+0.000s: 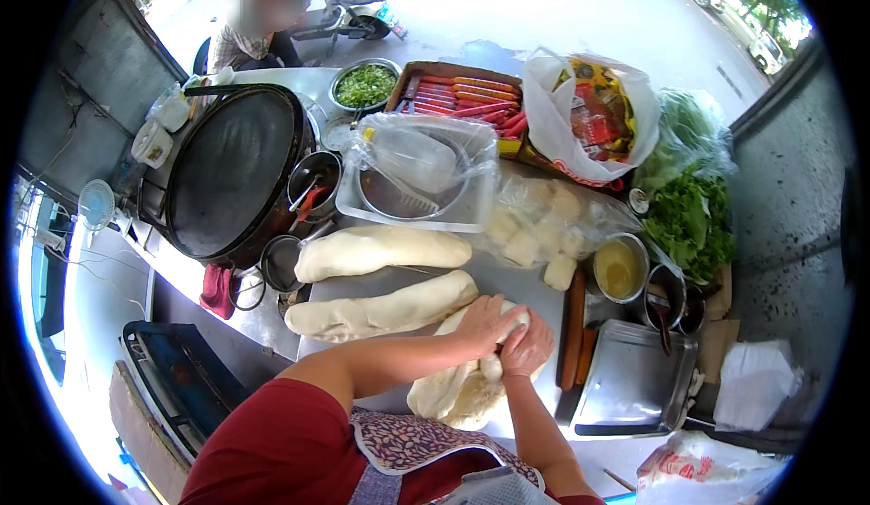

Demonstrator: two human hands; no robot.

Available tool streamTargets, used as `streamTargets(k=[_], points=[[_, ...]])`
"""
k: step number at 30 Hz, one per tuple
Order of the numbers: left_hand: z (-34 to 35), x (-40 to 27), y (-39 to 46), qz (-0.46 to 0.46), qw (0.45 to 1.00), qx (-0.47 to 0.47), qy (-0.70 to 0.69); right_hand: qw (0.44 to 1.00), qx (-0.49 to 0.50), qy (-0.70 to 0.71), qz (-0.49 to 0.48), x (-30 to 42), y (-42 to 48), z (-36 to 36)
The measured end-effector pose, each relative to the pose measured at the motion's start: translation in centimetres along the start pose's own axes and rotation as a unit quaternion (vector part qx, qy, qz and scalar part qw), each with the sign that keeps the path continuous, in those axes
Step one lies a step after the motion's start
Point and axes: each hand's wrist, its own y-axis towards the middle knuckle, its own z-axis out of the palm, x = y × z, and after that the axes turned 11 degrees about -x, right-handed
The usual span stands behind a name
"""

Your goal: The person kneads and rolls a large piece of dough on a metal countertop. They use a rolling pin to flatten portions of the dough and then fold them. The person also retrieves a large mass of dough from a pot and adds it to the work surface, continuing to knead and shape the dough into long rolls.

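A large lump of pale dough (442, 393) lies at the front of the metal worktop, close to the apron. My left hand (488, 325) grips the top of this lump, fingers over its upper edge. Against its right side, my right hand (529, 347) is closed on the same dough, and a small bulge shows between the hands. The palms and the dough beneath them are hidden. Beyond the lump, two long dough rolls lie side by side: the nearer roll (380, 306) almost reaches my left hand, and the farther roll (384, 252) lies behind it.
A round black griddle (231, 172) stands at left. Behind the rolls is a plastic tub (414, 218) with a bowl and bottle. Bagged dough pieces (544, 223), wooden rolling pins (573, 328), a yellow-liquid container (620, 267) and a metal tray (632, 376) stand at right. A person (238, 50) sits beyond the counter.
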Motion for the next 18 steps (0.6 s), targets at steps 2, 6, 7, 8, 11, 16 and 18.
streamTargets(k=[2,6,7,8,11,16,18], points=[[0.5,0.4,0.9,-0.018,1.000,-0.014,0.000,1.000,0.010,-0.008,0.009,-0.7,0.9,0.9],[1.2,0.4,2.4,-0.043,0.998,-0.029,0.022,0.999,-0.004,-0.015,0.031,-2.1,2.2,2.6],[1.5,0.5,2.6,-0.048,0.998,-0.032,0.028,0.999,-0.013,-0.013,0.036,-2.4,2.6,3.1],[1.7,0.8,2.8,-0.055,0.997,-0.034,0.034,0.999,-0.014,-0.009,0.042,-2.6,2.7,3.6],[2.0,1.1,3.5,-0.078,0.995,-0.039,0.038,0.997,-0.007,-0.034,0.064,-3.6,2.9,4.7],[1.3,0.1,3.7,-0.109,0.993,-0.029,0.021,0.996,0.051,-0.040,0.069,-4.3,4.4,4.4],[0.4,-1.2,2.3,-0.120,0.993,-0.024,0.002,0.995,0.064,0.042,0.059,-4.4,4.2,2.2]])
